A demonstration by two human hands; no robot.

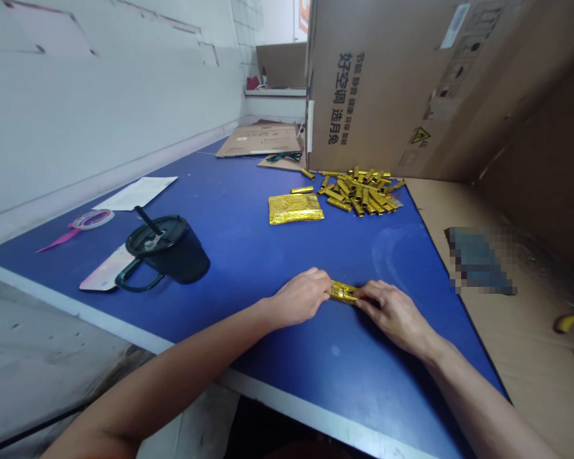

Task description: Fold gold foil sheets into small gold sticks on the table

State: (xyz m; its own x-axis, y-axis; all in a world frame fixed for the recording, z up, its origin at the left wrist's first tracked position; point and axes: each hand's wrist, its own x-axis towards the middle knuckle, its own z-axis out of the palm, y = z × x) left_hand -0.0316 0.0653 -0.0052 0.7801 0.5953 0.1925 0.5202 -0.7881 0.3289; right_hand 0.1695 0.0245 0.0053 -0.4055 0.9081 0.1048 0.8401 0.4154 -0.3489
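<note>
A small gold foil piece [343, 291] lies between the left hand [306, 294] and the right hand [386, 307], just above or on the blue counter [249, 357]; which of the two, I cannot tell. The left hand is curled round its near end, fingers bunched; the right hand pinches the opposite end between thumb and fingertips. Gripping both ends probably steadies something so light and lets the fingers work its folds, while the low position seems to give it support from below.

Beyond the left hand lies a flat gold packet [295, 209], and beyond the right hand a loose heap of gold tubes [361, 191], presumably set there to be within reach yet away from the wrists. A dark lidded mug [176, 252] stands well to the left of the left hand, likely where elbows will not knock it.
</note>
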